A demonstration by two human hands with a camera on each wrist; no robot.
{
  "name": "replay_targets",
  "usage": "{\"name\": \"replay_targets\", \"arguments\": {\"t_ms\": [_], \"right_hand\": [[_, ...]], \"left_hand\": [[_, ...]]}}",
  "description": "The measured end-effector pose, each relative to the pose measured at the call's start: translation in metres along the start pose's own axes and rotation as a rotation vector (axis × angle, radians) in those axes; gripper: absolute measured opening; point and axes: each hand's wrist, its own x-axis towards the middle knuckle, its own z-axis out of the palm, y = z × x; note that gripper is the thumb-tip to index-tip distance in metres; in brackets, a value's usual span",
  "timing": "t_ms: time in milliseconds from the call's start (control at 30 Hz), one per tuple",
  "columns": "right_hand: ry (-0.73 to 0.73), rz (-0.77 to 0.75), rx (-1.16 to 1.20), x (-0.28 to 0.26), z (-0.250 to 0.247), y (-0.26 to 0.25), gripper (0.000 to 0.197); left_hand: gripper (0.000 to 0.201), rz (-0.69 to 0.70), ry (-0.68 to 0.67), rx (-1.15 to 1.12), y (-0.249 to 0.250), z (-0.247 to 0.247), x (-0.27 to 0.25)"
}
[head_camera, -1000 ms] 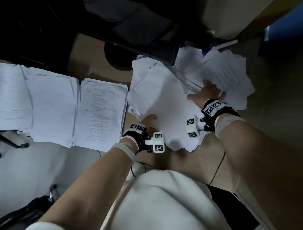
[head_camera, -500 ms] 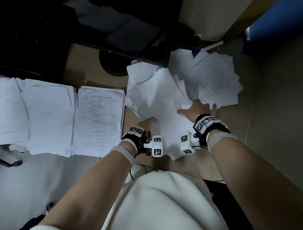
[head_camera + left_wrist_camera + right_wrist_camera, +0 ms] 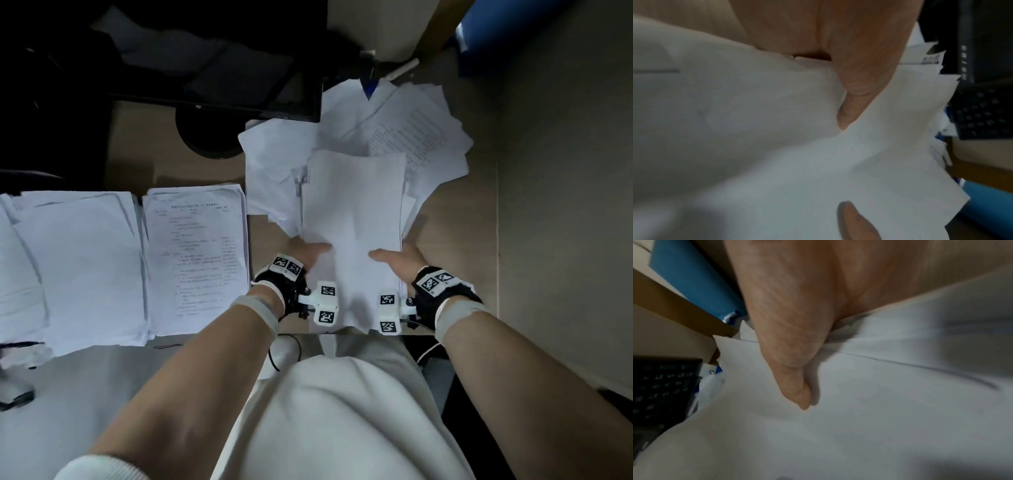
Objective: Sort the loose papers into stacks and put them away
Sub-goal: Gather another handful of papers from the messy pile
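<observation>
A bundle of white sheets lies lengthwise over the loose paper pile on the brown desk. My left hand grips the bundle's near left edge, thumb on top, the other fingers hidden beneath. My right hand grips the near right edge the same way. In the left wrist view the thumb presses the paper and the tip of my right hand's thumb shows. In the right wrist view the thumb lies on the top sheet. Two sorted stacks lie at the left.
A black monitor base and a keyboard stand behind the papers. A blue folder leans at the back right beside a white pen. Bare desk shows right of the bundle. The desk's near edge meets my white shirt.
My right hand came back from the far pile to the near right edge. Both hands have gathered the spread sheets into one squared bundle held between them.
</observation>
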Motion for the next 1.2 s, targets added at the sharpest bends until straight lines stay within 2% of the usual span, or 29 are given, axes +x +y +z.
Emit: {"name": "replay_targets", "arguments": {"t_ms": [33,67,167,200,300,367,433,600,667,733,800,933,1100,1200], "right_hand": [[0.036,-0.015,0.027,-0.004,-0.003,-0.001,0.042],[0.073,-0.042,0.041,-0.005,-0.006,-0.002,0.037],[0.163,-0.077,0.004,-0.016,-0.017,-0.014,0.051],[0.199,-0.084,-0.002,-0.021,-0.021,-0.020,0.049],[0.308,-0.145,0.108,-0.044,-0.032,-0.043,0.025],[0.387,-0.201,0.264,-0.061,-0.034,-0.060,0.017],[0.393,-0.231,0.405,-0.075,-0.031,-0.073,0.021],[0.364,-0.452,0.448,-0.104,-0.030,-0.088,0.033],[0.337,-0.537,0.437,-0.109,-0.032,-0.091,0.030],[0.305,-0.603,0.431,-0.117,-0.032,-0.090,0.016],[0.298,-0.658,0.451,-0.123,-0.031,-0.089,0.014],[0.258,-0.728,0.534,-0.139,-0.030,-0.088,0.033],[0.252,-0.802,0.610,-0.141,-0.027,-0.115,0.030],[0.277,-0.822,0.611,-0.134,-0.020,-0.122,0.029]], "left_hand": [[0.092,0.068,0.077,0.009,0.015,-0.003,-0.027],[0.081,0.112,0.110,-0.024,0.030,-0.004,-0.053],[0.057,0.264,0.131,-0.095,0.056,-0.002,-0.088],[0.049,0.319,0.135,-0.108,0.066,-0.001,-0.102],[0.032,0.457,0.137,-0.180,0.088,-0.005,-0.132],[0.011,0.560,0.152,-0.234,0.101,-0.010,-0.154],[0.021,0.640,0.213,-0.281,0.110,-0.015,-0.175],[0.022,0.809,0.357,-0.344,0.110,-0.024,-0.218],[0.018,0.853,0.380,-0.320,0.103,-0.031,-0.219],[0.030,0.852,0.429,-0.312,0.092,-0.037,-0.214],[0.039,0.833,0.463,-0.355,0.085,-0.040,-0.221],[0.023,0.884,0.424,-0.450,0.082,-0.041,-0.240],[0.019,0.995,0.380,-0.506,0.101,-0.056,-0.249],[0.021,1.043,0.354,-0.404,0.104,-0.075,-0.237]]}}
